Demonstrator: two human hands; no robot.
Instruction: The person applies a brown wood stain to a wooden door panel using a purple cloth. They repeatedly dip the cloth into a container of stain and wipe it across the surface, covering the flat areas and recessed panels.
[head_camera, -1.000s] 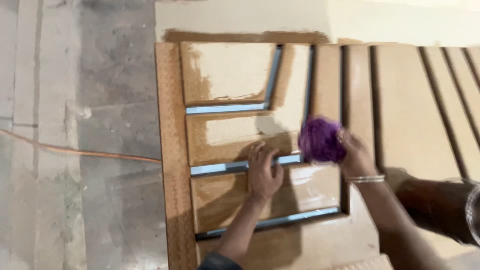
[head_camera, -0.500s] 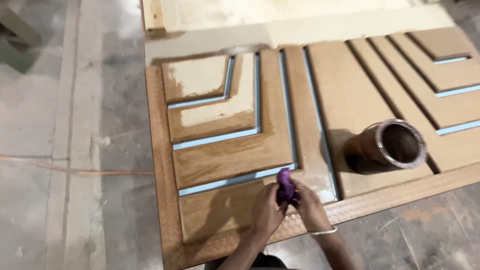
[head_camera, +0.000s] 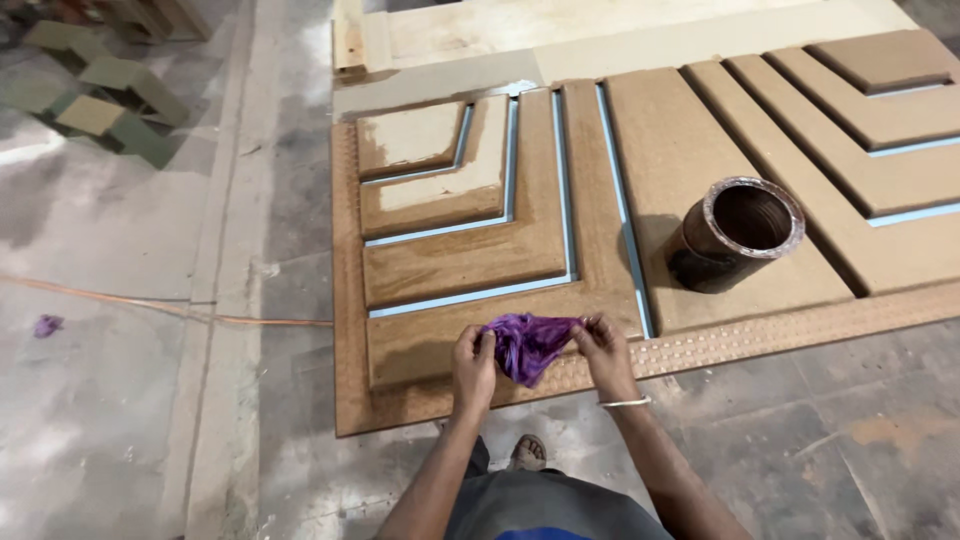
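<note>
We hold a crumpled purple cloth (head_camera: 527, 343) stretched between our left hand (head_camera: 473, 362) and right hand (head_camera: 603, 350), each grip pinched shut on a top corner. It hangs soft and limp, likely light, best taken by its edges. Beneath lies a carved brown door panel (head_camera: 460, 255) on the floor, a stained can (head_camera: 737, 233) standing on it.

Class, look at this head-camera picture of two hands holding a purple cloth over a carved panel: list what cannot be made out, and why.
- Head view: the inside of the dark round tin can is in shadow; its contents cannot be told.
- The carved brown wooden panel is cut off by the right edge.
- The purple cloth is bunched between the left hand and right hand, so its full shape is hidden.
- The small purple scrap on the floor is too small to identify.
</note>
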